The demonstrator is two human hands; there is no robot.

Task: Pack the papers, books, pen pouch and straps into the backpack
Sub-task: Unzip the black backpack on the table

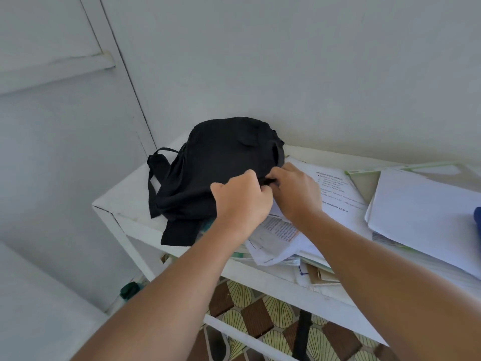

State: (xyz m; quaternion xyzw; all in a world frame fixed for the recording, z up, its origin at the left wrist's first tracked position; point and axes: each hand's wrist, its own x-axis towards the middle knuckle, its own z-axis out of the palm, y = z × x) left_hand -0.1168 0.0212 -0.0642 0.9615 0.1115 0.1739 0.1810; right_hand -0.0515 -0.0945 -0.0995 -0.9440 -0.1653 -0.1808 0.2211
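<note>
Your fingertips pinch the near edge of the black backpack: left hand curled over the fabric, right hand gripping a small black tab beside it. You have the bag lying flat on the left end of the white table, long axis running away from you toward the wall, straps trailing left. Loose papers lie just right of it.

From my feed, the backpack sits on the table at its left end, against the wall. Both hands meet at its near right edge (left hand, right hand). Papers spread to its right, some tucked under it.
</note>
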